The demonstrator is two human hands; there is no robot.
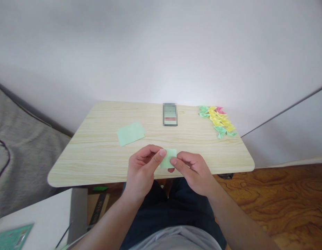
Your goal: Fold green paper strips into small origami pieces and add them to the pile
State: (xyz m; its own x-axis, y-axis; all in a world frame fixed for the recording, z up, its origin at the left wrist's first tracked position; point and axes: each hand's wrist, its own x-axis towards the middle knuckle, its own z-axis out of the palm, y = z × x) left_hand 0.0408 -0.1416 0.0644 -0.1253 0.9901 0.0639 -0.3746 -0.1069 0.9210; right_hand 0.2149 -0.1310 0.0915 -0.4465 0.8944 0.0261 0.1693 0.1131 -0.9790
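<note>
Fingers [156,159] pinched close, holding green paper [167,161]

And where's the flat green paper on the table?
The head view shows the flat green paper on the left half of the table, beyond the left hand and left of the blurred device.
</note>
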